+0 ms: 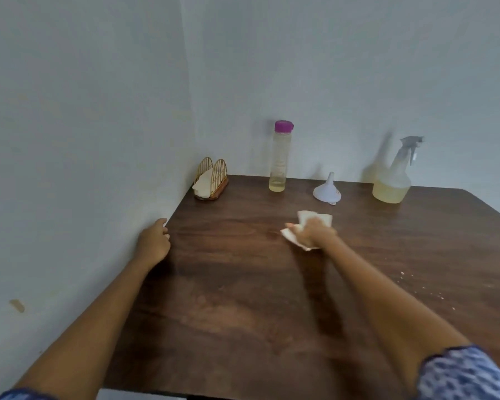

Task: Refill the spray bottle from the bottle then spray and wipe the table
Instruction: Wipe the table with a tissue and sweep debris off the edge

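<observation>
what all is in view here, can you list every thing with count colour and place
table: 1, dark brown wood, fills the lower frame, set into a wall corner
bottle: 1, clear with purple cap, a little yellowish liquid at the bottom, upright at the far edge
spray bottle: 1, clear with grey trigger head, yellowish liquid in its lower part, far right
funnel: 1, white, wide end down, between the two bottles
napkin holder: 1, gold wire on a brown base, holding white napkins, far left corner
cloth: 1, white, on the table middle under the right hand
crumbs: several, white, right side of table
left hand: 1, at the table's left edge, fingers curled, holding nothing
right hand: 1, grip on the cloth
</observation>
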